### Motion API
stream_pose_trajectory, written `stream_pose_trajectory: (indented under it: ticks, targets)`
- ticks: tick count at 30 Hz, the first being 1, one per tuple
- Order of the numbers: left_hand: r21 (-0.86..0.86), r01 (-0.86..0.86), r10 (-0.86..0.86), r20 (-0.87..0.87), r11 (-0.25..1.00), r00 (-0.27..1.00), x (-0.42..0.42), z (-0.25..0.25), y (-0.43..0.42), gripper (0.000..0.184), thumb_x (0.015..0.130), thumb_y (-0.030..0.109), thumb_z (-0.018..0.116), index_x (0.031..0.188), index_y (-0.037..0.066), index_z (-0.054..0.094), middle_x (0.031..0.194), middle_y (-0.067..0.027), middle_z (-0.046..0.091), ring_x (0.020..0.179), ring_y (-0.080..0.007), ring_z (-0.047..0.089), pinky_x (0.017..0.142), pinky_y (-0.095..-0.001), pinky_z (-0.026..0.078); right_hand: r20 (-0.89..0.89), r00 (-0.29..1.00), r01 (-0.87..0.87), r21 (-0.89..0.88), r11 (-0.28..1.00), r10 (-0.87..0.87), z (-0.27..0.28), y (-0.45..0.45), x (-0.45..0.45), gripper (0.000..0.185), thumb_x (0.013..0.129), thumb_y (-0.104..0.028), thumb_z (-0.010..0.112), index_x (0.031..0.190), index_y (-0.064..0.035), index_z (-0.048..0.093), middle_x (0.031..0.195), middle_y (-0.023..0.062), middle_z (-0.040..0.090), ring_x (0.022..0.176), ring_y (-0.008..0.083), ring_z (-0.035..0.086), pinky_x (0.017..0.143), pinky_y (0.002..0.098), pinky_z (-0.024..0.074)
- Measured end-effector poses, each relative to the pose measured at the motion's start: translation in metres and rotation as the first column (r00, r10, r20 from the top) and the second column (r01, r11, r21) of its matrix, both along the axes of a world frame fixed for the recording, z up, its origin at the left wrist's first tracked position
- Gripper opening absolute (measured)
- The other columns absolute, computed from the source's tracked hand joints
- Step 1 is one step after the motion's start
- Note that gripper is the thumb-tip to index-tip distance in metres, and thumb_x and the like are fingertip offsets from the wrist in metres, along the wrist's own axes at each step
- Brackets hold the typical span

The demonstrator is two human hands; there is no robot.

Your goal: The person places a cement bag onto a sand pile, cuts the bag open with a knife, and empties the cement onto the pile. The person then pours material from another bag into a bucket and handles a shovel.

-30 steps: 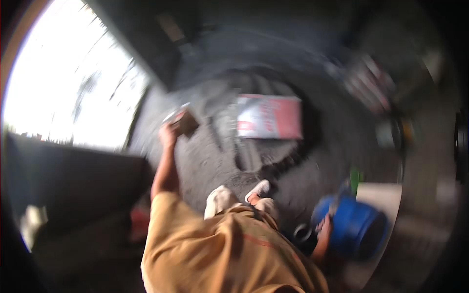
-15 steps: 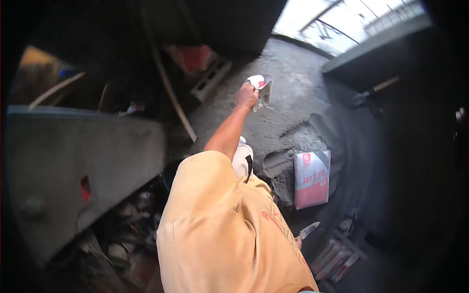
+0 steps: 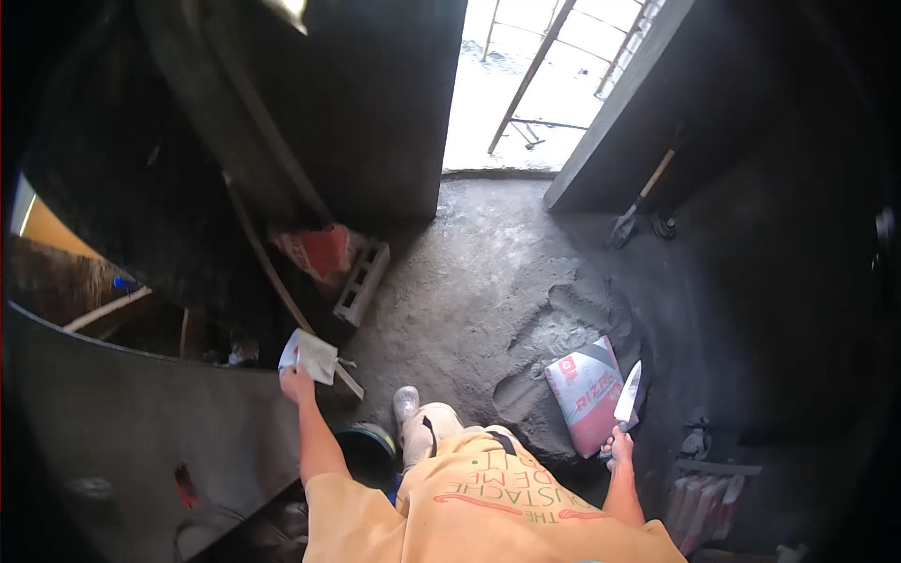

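Note:
At the left, my left hand (image 3: 297,383) is closed on a whitish, flat-sided container (image 3: 310,357), held out beside the concrete ledge. On the right, my right hand (image 3: 618,447) grips the handle of a pointed trowel (image 3: 630,394), its pale blade directed away from me. Behind that blade, a red and white cement bag (image 3: 587,392) lies on a heap of grey sand or cement (image 3: 526,394). What the container holds cannot be made out.
A dark bucket (image 3: 366,452) stands by my left foot. A hollow block (image 3: 362,283) and a red bag (image 3: 319,251) lie near the left wall. A shovel (image 3: 643,199) leans at the right wall. Folded bags (image 3: 702,507) lie at lower right. A bright doorway opens ahead.
The view has turned left towards the doorway. My left hand has moved with the container from over the floor to beside the ledge. My right hand and the trowel now show fully.

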State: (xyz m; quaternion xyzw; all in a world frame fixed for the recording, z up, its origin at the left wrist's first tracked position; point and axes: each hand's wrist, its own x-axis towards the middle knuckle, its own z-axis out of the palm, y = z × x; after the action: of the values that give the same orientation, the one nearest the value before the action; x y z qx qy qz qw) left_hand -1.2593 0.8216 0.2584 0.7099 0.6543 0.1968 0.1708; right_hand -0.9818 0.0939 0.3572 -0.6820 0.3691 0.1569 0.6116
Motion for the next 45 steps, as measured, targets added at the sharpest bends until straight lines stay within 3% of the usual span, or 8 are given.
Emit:
stream_pose_trajectory:
  ticks: [6, 9, 15, 19, 22, 28, 37, 45]
  targets:
    - [0.041, -0.165, 0.166, -0.044, 0.986, 0.985, -0.048, 0.007, 0.094, 0.029, 0.082, 0.026, 0.066, 0.089, -0.002, 0.07, 0.091, -0.0221, 0.066, 0.09, -0.0391, 0.063, 0.08, -0.0459, 0.048, -0.069, 0.997, 0.026, -0.169, 0.985, -0.039, -0.036, 0.018, -0.049, 0.012, 0.093, -0.02, 0.055, 0.091, -0.0098, 0.049, 0.061, -0.0009, 0.043, 0.043, 0.0104, 0.038, 0.04, 0.0291, 0.0371]
    - [-0.033, -0.343, 0.333, -0.168, 0.939, 0.928, -0.041, 0.032, 0.127, 0.056, 0.081, 0.04, 0.071, 0.12, 0.001, 0.059, 0.112, -0.0239, 0.062, 0.104, -0.0424, 0.059, 0.086, -0.0478, 0.049, -0.102, 0.993, 0.037, -0.253, 0.967, -0.065, -0.032, 0.023, -0.07, 0.015, 0.091, -0.022, 0.057, 0.087, -0.0101, 0.05, 0.055, -0.0007, 0.042, 0.041, 0.0124, 0.039, 0.039, 0.0316, 0.0336]
    - [-0.21, 0.137, -0.159, -0.09, 0.968, 0.983, -0.003, -0.062, 0.167, 0.061, 0.076, 0.048, 0.074, 0.097, -0.007, 0.062, 0.095, -0.0277, 0.064, 0.091, -0.0427, 0.061, 0.083, -0.0489, 0.047, 0.04, 0.963, 0.269, -0.144, 0.952, -0.266, 0.015, 0.055, -0.113, 0.014, 0.093, -0.023, 0.058, 0.092, -0.0127, 0.049, 0.064, -0.0037, 0.044, 0.045, 0.007, 0.038, 0.04, 0.0265, 0.0342]
    - [-0.628, 0.253, -0.305, 0.026, 0.736, 0.952, 0.095, -0.048, 0.068, 0.056, 0.076, 0.035, 0.077, 0.114, -0.003, 0.06, 0.095, -0.0136, 0.063, 0.079, -0.0191, 0.06, 0.052, -0.0318, 0.048, 0.067, 0.878, 0.48, -0.123, 0.869, -0.475, 0.033, 0.057, -0.159, 0.018, 0.091, -0.025, 0.061, 0.091, -0.0123, 0.049, 0.064, -0.0024, 0.045, 0.045, 0.0079, 0.04, 0.04, 0.0264, 0.0358]
    - [-0.712, 0.449, -0.479, 0.179, 0.54, 0.859, 0.138, -0.1, 0.035, 0.056, 0.081, 0.032, 0.073, 0.122, -0.001, 0.054, 0.109, -0.0134, 0.061, 0.084, -0.0228, 0.061, 0.058, -0.0337, 0.05, 0.068, 0.794, 0.607, -0.11, 0.787, -0.604, 0.028, 0.05, -0.212, 0.019, 0.09, -0.025, 0.063, 0.09, -0.0108, 0.05, 0.063, -0.001, 0.046, 0.045, 0.0096, 0.041, 0.041, 0.0271, 0.0366]
    - [-0.688, 0.64, -0.752, 0.209, 0.341, 0.625, 0.217, -0.005, -0.093, 0.057, 0.081, 0.036, 0.072, 0.121, -0.002, 0.055, 0.109, -0.0133, 0.062, 0.085, -0.0224, 0.061, 0.06, -0.0344, 0.051, -0.03, 0.535, 0.841, -0.078, 0.536, -0.844, -0.021, -0.013, -0.317, 0.019, 0.09, -0.026, 0.063, 0.084, -0.0102, 0.053, 0.06, 0.0012, 0.047, 0.045, 0.0144, 0.044, 0.043, 0.0308, 0.0368]
    - [-0.765, 0.432, -0.656, 0.017, 0.477, 0.755, 0.173, 0.032, -0.256, 0.046, 0.083, 0.035, 0.069, 0.116, 0.006, 0.056, 0.069, -0.0027, 0.049, 0.056, -0.0144, 0.047, 0.048, -0.0302, 0.039, -0.236, 0.463, 0.862, -0.103, 0.496, -0.854, -0.107, -0.16, -0.43, 0.027, 0.089, -0.031, 0.06, 0.078, -0.0066, 0.055, 0.058, 0.004, 0.048, 0.049, 0.0172, 0.047, 0.051, 0.0331, 0.0388]
    - [-0.815, 0.518, -0.884, 0.017, 0.258, 0.467, 0.158, 0.024, -0.476, 0.044, 0.084, 0.035, 0.069, 0.113, 0.003, 0.058, 0.074, -0.0056, 0.058, 0.06, -0.0183, 0.056, 0.046, -0.0302, 0.045, -0.224, 0.514, 0.841, -0.062, 0.538, -0.828, -0.108, -0.294, -0.466, 0.024, 0.089, -0.03, 0.061, 0.082, -0.0075, 0.054, 0.059, 0.0019, 0.047, 0.047, 0.0145, 0.046, 0.048, 0.0311, 0.0384]
